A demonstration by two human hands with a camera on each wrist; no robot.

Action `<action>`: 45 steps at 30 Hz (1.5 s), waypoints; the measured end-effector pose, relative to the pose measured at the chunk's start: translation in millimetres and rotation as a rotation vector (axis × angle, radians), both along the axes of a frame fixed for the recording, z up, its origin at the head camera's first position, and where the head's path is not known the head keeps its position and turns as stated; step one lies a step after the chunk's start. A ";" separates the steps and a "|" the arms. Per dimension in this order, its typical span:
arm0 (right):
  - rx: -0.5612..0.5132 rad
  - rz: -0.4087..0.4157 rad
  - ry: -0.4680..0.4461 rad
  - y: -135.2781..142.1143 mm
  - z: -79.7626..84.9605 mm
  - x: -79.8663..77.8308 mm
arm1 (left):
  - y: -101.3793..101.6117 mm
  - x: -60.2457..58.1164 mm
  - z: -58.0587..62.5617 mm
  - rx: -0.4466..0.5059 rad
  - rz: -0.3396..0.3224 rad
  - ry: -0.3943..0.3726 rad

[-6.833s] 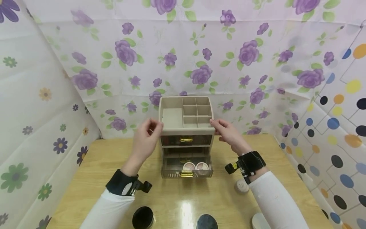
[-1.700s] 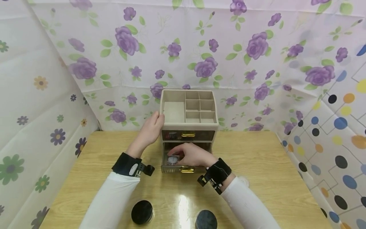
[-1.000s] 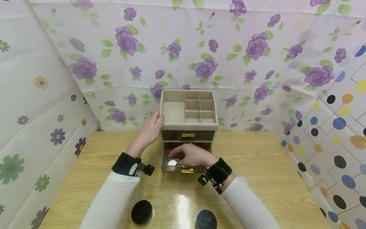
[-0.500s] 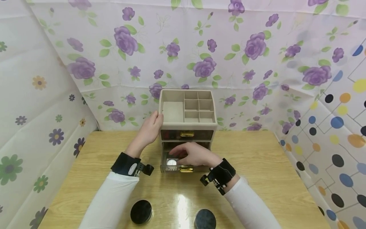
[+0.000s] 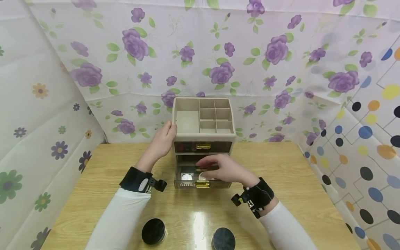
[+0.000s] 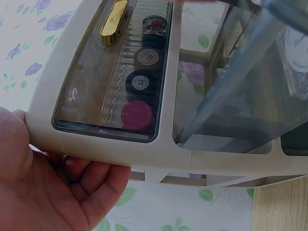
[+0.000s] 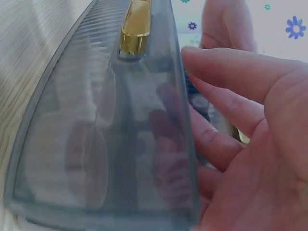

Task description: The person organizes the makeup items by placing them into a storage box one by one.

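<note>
A cream cosmetics organizer (image 5: 203, 137) stands at the back of the table. My left hand (image 5: 163, 139) grips its left side near the top, with the fingers on the side wall in the left wrist view. The lower clear drawer (image 5: 181, 184) is pulled out. My right hand (image 5: 226, 169) hovers over that drawer, fingers apart and holding nothing visible. At the drawer's left lies a small clear square case with a white disc (image 5: 186, 177). A round pale compact (image 5: 202, 176) shows partly beneath my right fingers; what lies farther right is hidden by the hand.
Two black-lidded round jars (image 5: 153, 231) stand near the front of the table (image 5: 109, 194). Behind the upper drawer's dark front sit several lidded cosmetics, including a pink one (image 6: 137, 115). Floral cloth (image 5: 200, 45) hangs behind.
Over the last second my right hand has moved right from the square case and spread its fingers. Earlier, both hands held the organizer's sides. The case now lies in the drawer.
</note>
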State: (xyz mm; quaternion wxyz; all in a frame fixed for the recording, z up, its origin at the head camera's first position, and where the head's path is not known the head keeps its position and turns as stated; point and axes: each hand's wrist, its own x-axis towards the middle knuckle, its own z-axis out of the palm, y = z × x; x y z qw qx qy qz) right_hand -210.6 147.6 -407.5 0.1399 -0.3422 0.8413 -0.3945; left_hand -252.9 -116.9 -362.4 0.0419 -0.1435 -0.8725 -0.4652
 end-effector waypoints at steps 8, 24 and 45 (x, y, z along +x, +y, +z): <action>-0.093 -0.060 -0.018 33.4 4.2 13.2 | 0.9 -0.4 -2.3 -0.001 -0.002 -0.002; -0.053 -0.212 0.034 95.3 -2.0 26.7 | 2.0 -1.4 -3.3 -0.014 0.009 -0.012; 0.094 -0.326 -0.117 193.8 -39.8 51.7 | 0.1 -2.2 -3.2 -0.011 0.001 -0.003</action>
